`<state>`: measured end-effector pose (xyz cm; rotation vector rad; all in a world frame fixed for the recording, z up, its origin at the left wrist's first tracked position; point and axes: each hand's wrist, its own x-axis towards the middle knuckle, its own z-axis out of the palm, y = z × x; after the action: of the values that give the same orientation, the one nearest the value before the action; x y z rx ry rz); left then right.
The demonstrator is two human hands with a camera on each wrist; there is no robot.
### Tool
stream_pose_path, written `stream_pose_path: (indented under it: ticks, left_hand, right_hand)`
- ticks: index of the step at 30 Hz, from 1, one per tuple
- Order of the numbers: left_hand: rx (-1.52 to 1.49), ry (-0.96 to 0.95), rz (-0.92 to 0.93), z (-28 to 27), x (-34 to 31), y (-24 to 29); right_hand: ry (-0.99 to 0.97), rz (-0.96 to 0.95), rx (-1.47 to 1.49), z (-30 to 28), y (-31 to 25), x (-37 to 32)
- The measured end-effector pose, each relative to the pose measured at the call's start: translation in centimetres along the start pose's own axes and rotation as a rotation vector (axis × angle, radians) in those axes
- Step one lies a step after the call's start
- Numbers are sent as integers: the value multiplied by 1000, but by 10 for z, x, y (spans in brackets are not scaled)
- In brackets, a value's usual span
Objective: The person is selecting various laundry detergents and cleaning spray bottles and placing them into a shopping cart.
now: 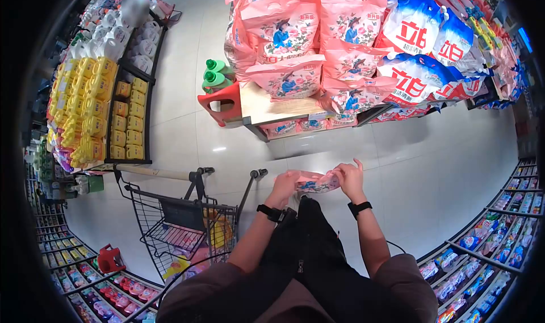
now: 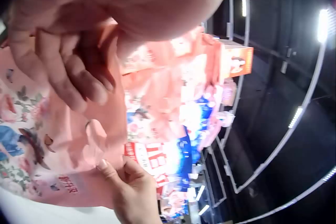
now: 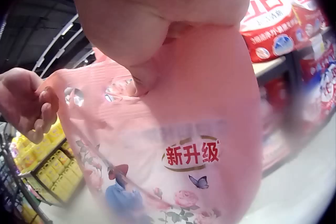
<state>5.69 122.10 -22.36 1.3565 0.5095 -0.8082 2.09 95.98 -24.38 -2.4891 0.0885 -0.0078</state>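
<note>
Both hands hold a pink floral bag (image 1: 318, 183) by its top edge, low in front of the body. The left hand (image 1: 285, 188) pinches one top corner; in the left wrist view its curled fingers (image 2: 68, 71) lie over the pink plastic (image 2: 79, 134). At the other end the right hand (image 1: 350, 181) grips the top, its index finger raised in the head view. In the right wrist view the bag's front (image 3: 184, 129) shows red lettering, roses and a figure in blue, with the right thumb (image 3: 143, 79) by the handle cut-out.
A shelf (image 1: 278, 108) stacked with pink bags (image 1: 281, 30) and blue-white bags (image 1: 411, 25) stands ahead. A shopping cart (image 1: 170, 209) is at the left, a red stool (image 1: 222, 104) by the shelf corner. Yellow bottles (image 1: 85, 96) fill the left rack.
</note>
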Motion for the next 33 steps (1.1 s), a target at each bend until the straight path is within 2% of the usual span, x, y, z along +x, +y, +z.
stream_pose_path:
  ticks: [1,2,6,9,12,15,16,19,20,23,24,29,32,33]
  left_hand:
    - [-116,-50,-26,-3,-17,17]
    - [-114,-87,-9,-13,-23,23]
    - [-61,-51,54,-36,-47,83]
    - [-61,-28,77,-52,-48,120]
    - [13,34,143,-66,-24,151]
    - [-20,98,121,-66,4,183]
    - [23,102,192,-64,6,192]
    - [2,133,246,-55,30,227]
    - [35,164,288,-57,47,228]
    - [-33,282,347,-63,107,234]
    - [-51,332,309,-66,126,236]
    - [-147,260,262,-57,131,264]
    - [8,-77,180,-62,112,265]
    - [13,-85,173,-61,114,257]
  right_hand:
    - [-59,10,79,-15,-17,0]
    - [44,-87,86,-26,-30,4]
    - [92,-192,66,-63,-85,38]
    - [74,-232,111,-66,-107,73]
    - [97,-335,172,-60,-108,125]
    - [45,-353,167,-65,-107,176]
    - [86,-361,154,-64,-106,186]
    - [62,-341,151,-77,-114,239]
    - [-9,-301,87,-82,-116,255]
    - [-19,-317,55,-62,-112,299]
    - [9,-301,72,-64,-121,311]
    - [45,-264,36,-46,-111,343]
    - [75,-305,52,-53,-114,355]
    - [78,-269,58,-54,-112,361]
